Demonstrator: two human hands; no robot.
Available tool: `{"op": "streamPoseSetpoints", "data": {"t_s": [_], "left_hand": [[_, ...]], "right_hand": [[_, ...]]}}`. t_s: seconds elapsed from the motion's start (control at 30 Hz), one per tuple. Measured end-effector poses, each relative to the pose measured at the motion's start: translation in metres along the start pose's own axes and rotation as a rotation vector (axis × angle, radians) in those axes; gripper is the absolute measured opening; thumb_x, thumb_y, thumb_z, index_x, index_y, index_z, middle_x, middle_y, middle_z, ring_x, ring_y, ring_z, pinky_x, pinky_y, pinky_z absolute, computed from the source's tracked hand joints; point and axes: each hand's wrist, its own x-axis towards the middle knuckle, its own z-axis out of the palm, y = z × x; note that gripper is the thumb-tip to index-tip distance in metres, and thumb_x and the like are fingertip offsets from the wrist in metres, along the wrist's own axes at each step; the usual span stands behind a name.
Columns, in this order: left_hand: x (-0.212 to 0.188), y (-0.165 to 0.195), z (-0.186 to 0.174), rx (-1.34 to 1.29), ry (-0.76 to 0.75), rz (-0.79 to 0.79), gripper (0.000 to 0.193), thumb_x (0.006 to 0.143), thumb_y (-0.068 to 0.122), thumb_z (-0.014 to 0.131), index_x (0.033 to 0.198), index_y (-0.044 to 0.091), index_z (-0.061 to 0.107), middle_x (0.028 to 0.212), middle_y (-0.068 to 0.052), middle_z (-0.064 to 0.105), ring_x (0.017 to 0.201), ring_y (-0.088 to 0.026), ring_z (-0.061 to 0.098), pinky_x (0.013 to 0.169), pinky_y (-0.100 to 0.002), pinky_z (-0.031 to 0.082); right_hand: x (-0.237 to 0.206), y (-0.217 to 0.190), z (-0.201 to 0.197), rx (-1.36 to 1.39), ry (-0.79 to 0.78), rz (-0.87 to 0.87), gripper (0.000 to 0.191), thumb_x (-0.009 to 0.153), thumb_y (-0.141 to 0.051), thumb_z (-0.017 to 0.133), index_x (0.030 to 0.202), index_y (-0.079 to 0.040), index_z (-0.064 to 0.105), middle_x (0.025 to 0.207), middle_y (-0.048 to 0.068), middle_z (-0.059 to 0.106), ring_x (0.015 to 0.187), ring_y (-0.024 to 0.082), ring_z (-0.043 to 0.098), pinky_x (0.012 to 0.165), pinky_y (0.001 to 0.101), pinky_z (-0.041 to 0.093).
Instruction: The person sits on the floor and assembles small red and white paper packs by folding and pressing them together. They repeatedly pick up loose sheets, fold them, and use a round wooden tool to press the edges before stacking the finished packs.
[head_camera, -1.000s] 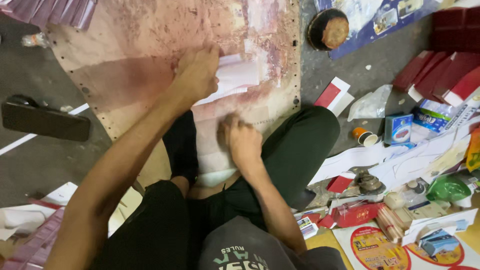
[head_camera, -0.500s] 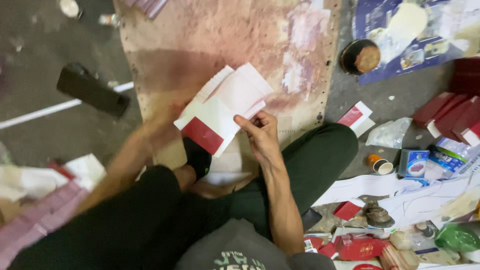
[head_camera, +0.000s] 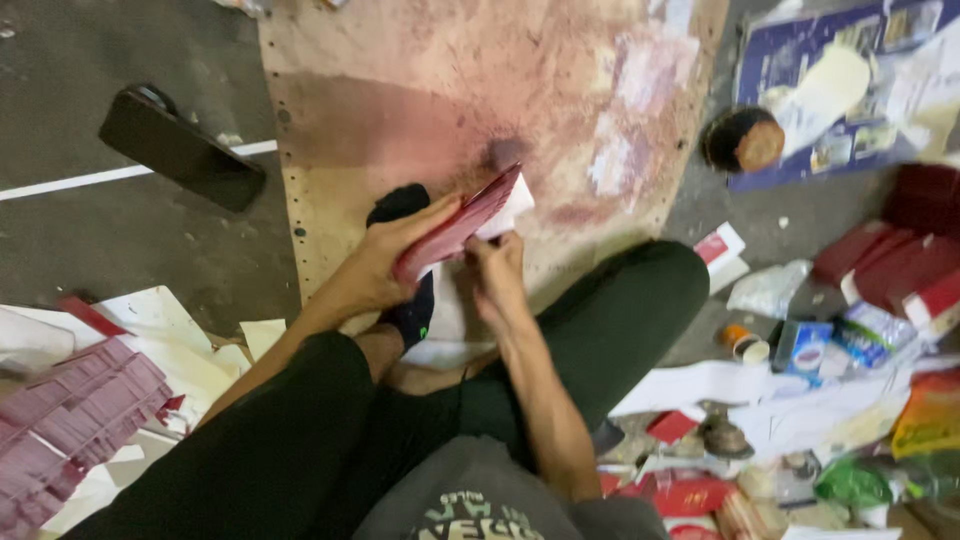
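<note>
Right now the person sits on the floor with legs in dark trousers folded, and both hands meet over a big stained board (head_camera: 420, 110). Between the hands is a folded card (head_camera: 462, 222), red on the outside and white on the inside. It is lifted up off the board and tilted, so its edge faces the camera.

The left hand (head_camera: 395, 258) is under and behind the card. Its fingers are curled around the red side and its thumb lies along the top, so it grips the card tight. The right hand (head_camera: 497, 272) is just beside it, at the lower right end of the card. Its fingers are bent and pinch the white edge there.

A foot in a black sock (head_camera: 408, 205) sits just behind the left hand, on the board. More white paper lies flat under the hands.

A dark phone (head_camera: 180, 150) lies well away to the left on the grey floor. A pile of red folded cards (head_camera: 75, 425) is stacked by the left knee. On the right are red boxes (head_camera: 900, 265), a small round tin (head_camera: 742, 140) and lots of mixed scraps.
</note>
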Motion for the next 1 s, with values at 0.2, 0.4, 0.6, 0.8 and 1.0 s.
{"op": "streamPoseSetpoints", "data": {"t_s": [0.2,0.4,0.6,0.8,1.0], "left_hand": [[0.007,-0.012,-0.001,0.181,0.273,0.001,0.047,0.088,0.005,0.073,0.132,-0.006,0.064,0.12,-0.025,0.069,0.1,-0.028,0.068,0.083,-0.036,0.053],[0.011,-0.026,-0.006,-0.146,0.186,-0.963,0.042,0.1,0.023,0.08,0.115,-0.015,0.067,0.104,-0.029,0.068,0.08,-0.031,0.069,0.071,-0.041,0.055],[0.02,-0.024,-0.014,0.366,0.229,0.086,0.066,0.069,-0.01,0.071,0.133,0.004,0.062,0.118,-0.019,0.069,0.108,-0.023,0.068,0.087,-0.036,0.055],[0.019,-0.027,-0.022,-0.366,0.45,-0.625,0.057,0.086,0.003,0.078,0.138,0.009,0.058,0.099,-0.004,0.066,0.081,-0.012,0.061,0.06,-0.026,0.05],[0.016,-0.029,-0.024,-0.399,0.258,-0.656,0.049,0.092,0.008,0.078,0.137,0.002,0.059,0.104,-0.005,0.067,0.084,-0.013,0.06,0.068,-0.027,0.052]], "right_hand": [[-0.015,0.0,-0.001,-0.38,-0.113,-0.082,0.03,0.082,-0.008,0.083,0.106,-0.001,0.066,0.094,0.005,0.07,0.08,0.013,0.066,0.071,0.0279,0.054],[-0.002,-0.015,-0.057,-0.665,0.016,-0.222,0.029,0.107,-0.021,0.06,0.106,0.004,0.073,0.098,0.013,0.071,0.088,0.018,0.061,0.076,0.031,0.051],[-0.003,0.004,-0.028,-0.916,0.046,-0.599,0.031,0.107,-0.019,0.061,0.123,0.005,0.07,0.122,0.018,0.068,0.11,0.027,0.067,0.096,0.0354,0.054],[0.006,0.0,-0.032,-0.836,0.173,-0.498,0.034,0.09,-0.022,0.08,0.112,0.002,0.075,0.101,0.012,0.075,0.087,0.021,0.07,0.076,0.0327,0.057],[0.023,-0.003,-0.046,-0.567,0.261,-0.252,0.026,0.083,-0.014,0.085,0.102,0.003,0.078,0.079,0.008,0.071,0.067,0.015,0.059,0.062,0.0314,0.049]]}}
